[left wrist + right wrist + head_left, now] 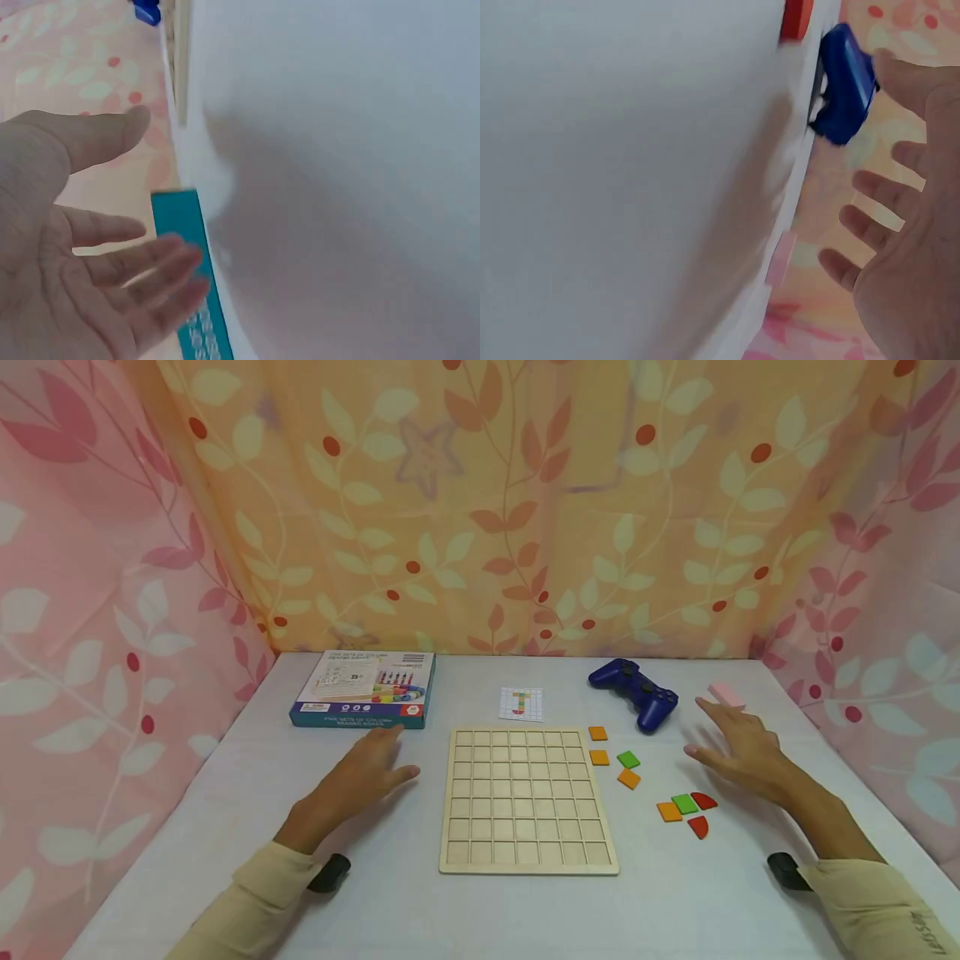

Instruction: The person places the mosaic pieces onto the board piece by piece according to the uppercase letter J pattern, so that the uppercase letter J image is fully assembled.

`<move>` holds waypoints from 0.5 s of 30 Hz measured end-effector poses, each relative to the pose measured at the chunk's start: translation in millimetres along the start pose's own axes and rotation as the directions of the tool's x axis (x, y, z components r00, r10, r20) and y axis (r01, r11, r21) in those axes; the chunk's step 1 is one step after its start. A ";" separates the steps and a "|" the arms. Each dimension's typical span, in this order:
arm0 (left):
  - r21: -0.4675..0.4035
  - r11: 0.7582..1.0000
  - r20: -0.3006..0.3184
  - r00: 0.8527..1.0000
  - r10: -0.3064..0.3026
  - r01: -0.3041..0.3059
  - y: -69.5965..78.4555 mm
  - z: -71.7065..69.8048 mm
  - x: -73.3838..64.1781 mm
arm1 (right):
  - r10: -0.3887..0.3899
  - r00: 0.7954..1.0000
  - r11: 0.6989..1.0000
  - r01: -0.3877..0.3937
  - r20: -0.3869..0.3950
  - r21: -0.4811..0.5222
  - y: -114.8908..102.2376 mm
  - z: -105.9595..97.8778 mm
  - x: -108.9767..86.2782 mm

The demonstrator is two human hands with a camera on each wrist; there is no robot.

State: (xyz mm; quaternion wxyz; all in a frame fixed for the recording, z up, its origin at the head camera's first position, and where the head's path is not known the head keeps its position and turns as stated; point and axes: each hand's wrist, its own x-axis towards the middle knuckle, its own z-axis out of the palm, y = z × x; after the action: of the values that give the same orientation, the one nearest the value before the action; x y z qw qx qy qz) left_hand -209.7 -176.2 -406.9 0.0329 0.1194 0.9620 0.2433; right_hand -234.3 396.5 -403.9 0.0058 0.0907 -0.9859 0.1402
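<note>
My left hand (pixel 352 781) hovers left of a pale wooden grid board (pixel 527 808), fingers loosely extended and holding nothing. Just beyond its fingertips lies a teal game box (pixel 378 721), whose edge also shows in the left wrist view. On the right, my right hand (pixel 746 753) is held over the table with fingers spread, nothing in them. Nearest to it are a pink block (pixel 727 696) and a blue game controller (pixel 637 692). Right of the board lie several orange squares (pixel 670 812), two green squares (pixel 684 803) and two red quarter-circle pieces (pixel 698 827).
A small gridded card (pixel 521 704) with a coloured J-shaped pattern lies behind the board. White cloth (pixel 390 902) covers the table. Floral curtains (pixel 480 527) close off the back and both sides. Dark bands (pixel 330 872) sit at both wrists.
</note>
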 end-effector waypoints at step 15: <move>-0.360 0.931 0.091 0.995 -0.034 0.065 36.5 27.5 12.1 | -0.177 0.984 0.964 0.167 0.031 0.205 -77.5 26.7 22.4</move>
State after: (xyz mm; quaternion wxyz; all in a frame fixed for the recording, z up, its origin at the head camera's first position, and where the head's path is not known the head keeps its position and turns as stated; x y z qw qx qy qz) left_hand -210.3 -129.4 -413.8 0.1005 0.0969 0.9012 0.4104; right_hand -241.9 312.0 -407.4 -0.0154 0.1794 -0.9549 0.2360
